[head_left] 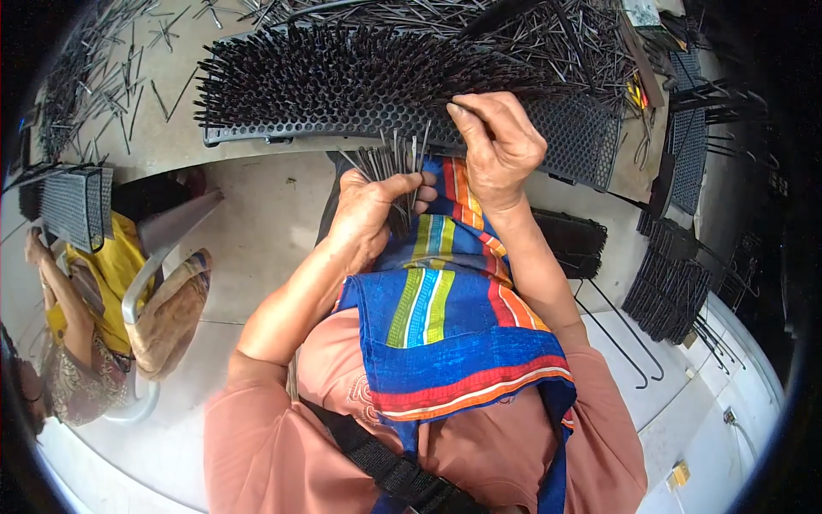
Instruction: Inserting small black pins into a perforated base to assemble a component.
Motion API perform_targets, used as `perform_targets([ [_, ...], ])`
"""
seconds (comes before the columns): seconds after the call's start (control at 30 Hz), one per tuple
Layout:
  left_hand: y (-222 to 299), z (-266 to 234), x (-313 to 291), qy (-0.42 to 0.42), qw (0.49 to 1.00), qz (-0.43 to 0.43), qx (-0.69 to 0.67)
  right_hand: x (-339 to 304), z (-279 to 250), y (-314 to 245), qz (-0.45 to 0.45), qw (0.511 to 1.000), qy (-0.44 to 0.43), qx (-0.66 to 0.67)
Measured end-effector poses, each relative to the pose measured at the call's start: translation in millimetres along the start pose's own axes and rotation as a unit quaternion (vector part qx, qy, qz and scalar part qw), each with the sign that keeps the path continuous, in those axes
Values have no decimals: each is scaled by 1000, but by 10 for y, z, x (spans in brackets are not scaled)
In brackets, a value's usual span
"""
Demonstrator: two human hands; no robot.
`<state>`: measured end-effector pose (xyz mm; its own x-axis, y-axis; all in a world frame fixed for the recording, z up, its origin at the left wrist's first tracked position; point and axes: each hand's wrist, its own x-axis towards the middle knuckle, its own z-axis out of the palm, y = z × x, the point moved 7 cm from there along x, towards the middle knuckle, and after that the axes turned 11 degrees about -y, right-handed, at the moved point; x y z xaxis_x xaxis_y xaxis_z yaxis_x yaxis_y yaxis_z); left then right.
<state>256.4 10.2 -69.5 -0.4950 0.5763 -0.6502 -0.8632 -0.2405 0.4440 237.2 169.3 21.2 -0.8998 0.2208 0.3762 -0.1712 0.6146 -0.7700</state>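
Observation:
My left hand is closed around a bundle of thin dark sticks, whose tips fan out upward above the thumb. Ahead of me lies a long, dark perforated rack. Upright dark sticks stand densely in its left and middle part, while bare holes show at its right. Over the rack's near side, at the edge of the standing sticks, my right hand has thumb and forefinger pinched together. Whatever those fingertips hold is too small to make out.
Loose sticks lie heaped on the table behind the rack and scattered at left. A person in a yellow apron sits at the far left beside another perforated rack. Dark racks with long hooked rods stand at right.

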Motion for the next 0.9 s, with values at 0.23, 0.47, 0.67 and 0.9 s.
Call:
perform_targets([
  [0.23,73,144,-47,-64,998,9,19,-357,275,220,351,860,-222,296],
  [0.47,6,102,21,-29,999,0,15,-346,26,377,292,891,-19,348],
  [0.67,-97,31,42,-21,999,-20,37,-149,-234,377,115,973,96,176],
  [0.9,-73,24,16,0,999,-27,32,-111,-207,366,93,979,71,167],
])
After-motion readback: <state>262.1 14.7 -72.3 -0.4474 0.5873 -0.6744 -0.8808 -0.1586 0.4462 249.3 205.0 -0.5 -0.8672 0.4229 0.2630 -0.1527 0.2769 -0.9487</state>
